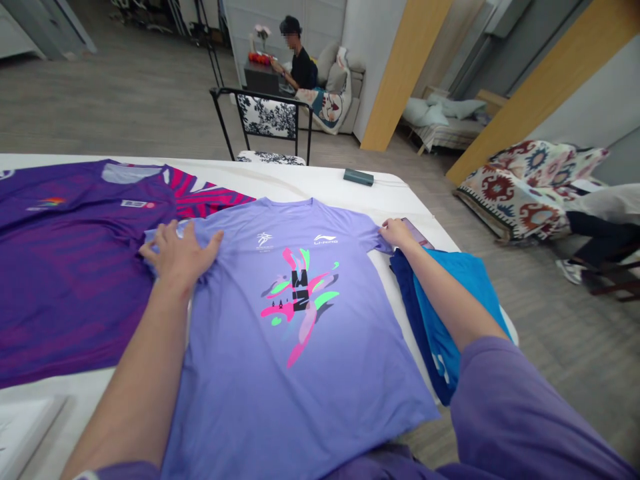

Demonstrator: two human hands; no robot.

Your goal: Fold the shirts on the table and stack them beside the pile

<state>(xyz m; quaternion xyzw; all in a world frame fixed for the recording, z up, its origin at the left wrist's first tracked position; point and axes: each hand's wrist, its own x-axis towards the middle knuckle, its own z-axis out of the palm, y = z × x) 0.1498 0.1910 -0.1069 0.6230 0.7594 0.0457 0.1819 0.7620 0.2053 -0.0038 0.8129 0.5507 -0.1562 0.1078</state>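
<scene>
A lavender T-shirt [350,320] with a bright pink, green and black print lies spread face up in front of me, its hem hanging toward my body. My left hand [181,252] rests on the sleeve at the left with fingers spread. At the other sleeve, my right hand [397,233] has its fingertips closed on the cuff. Left of it lies a dark purple jersey [75,287] with pink-striped sleeve, and the lavender sleeve overlaps it. Folded blue clothing [455,287] sits beside my right forearm, with a phone [416,232] just behind it.
The white table [320,175] carries a dark green case [359,177] near its far edge. Beyond stands a black-framed chair [267,117]. A white flat item [25,427] lies at the near left. One person [303,67] sits far back; another's leg [595,237] shows at right.
</scene>
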